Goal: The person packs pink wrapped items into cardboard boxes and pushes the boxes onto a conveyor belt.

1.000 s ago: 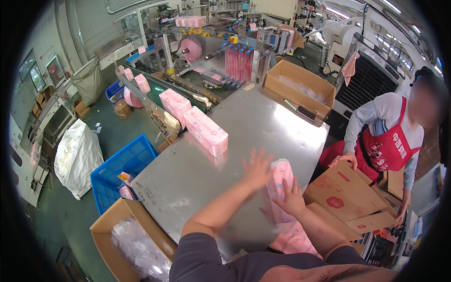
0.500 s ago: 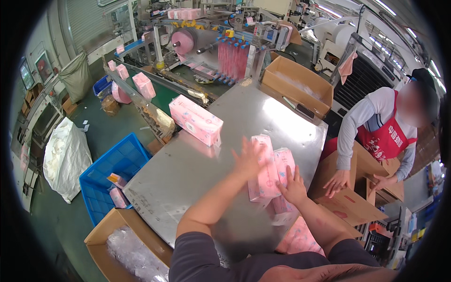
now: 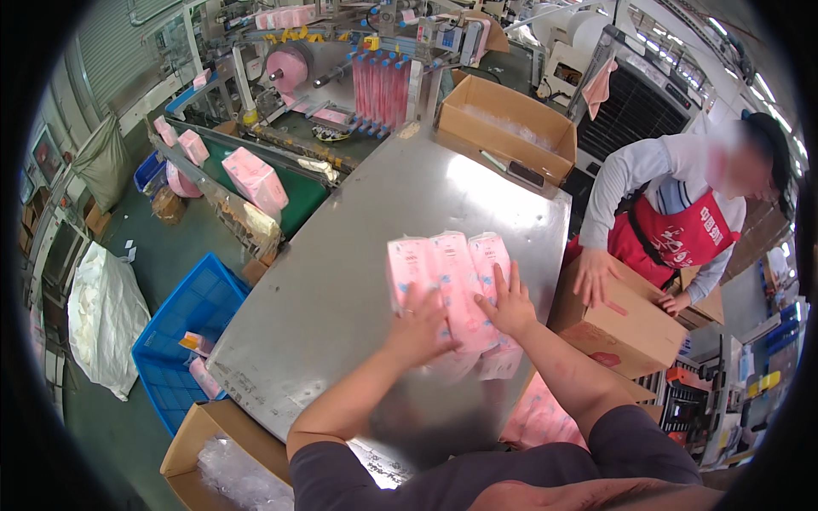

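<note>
An open cardboard box (image 3: 509, 128) stands at the far end of the metal surface (image 3: 358, 281), and inside it only something pale and clear is visible, probably a plastic liner. A second open carton (image 3: 223, 456) sits on the floor at the near left corner of the surface and holds crumpled clear plastic. Beside it, a blue crate (image 3: 183, 336) contains a few small pink packs (image 3: 198, 358). At the right edge of the surface, a co-worker in a red apron (image 3: 682, 243) presses both hands on a closed brown carton (image 3: 622, 324). The three pink packs (image 3: 452, 285) lie side by side on the right half of the surface, near its right edge. The left hand (image 3: 419, 328) lies flat and open on the lower part of the packs, with the fingers spread; the right hand (image 3: 509, 305) is also open and presses flat on the right pack, so neither hand is closing around anything. The left and far parts of the surface are bare and give much free room. More pink packs (image 3: 256, 179) ride on the green conveyor (image 3: 298, 192) at the left. Compared with half a second ago, the packs are now pushed together into one neat row, further from the near edge, and both hands are on top of them instead of at their sides.
</note>
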{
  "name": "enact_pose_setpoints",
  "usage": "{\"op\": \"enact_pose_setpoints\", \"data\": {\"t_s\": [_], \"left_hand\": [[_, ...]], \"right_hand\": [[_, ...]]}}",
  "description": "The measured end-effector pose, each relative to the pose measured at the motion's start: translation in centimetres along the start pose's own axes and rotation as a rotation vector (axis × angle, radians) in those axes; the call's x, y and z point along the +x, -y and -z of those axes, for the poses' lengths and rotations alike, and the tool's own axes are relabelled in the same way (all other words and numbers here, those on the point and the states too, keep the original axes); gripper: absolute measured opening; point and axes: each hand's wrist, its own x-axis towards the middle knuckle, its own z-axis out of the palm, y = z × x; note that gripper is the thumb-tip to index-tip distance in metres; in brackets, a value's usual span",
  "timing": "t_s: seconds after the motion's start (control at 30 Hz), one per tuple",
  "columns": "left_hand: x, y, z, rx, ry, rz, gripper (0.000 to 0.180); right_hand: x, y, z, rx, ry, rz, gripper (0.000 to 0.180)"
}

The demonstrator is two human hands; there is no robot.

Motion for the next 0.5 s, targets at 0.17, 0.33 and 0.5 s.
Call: {"op": "enact_pose_setpoints", "data": {"t_s": [0.17, 0.33, 0.5], "left_hand": [[2.1, 0.7, 4.0, -0.111, -0.241, 0.322, 0.084], [8.5, 10.8, 11.2, 0.055, -0.548, 0.675, 0.074], [6.4, 17.4, 9.7, 0.019, -0.303, 0.681, 0.064]], "right_hand": [[-0.2, 0.5, 0.2, -0.112, -0.007, 0.032, 0.089], [-0.3, 0.9, 1.3, -0.005, 0.028, 0.031, 0.088], [0.0, 1.0, 1.6, 0.031, 0.020, 0.066, 0.087]]}}
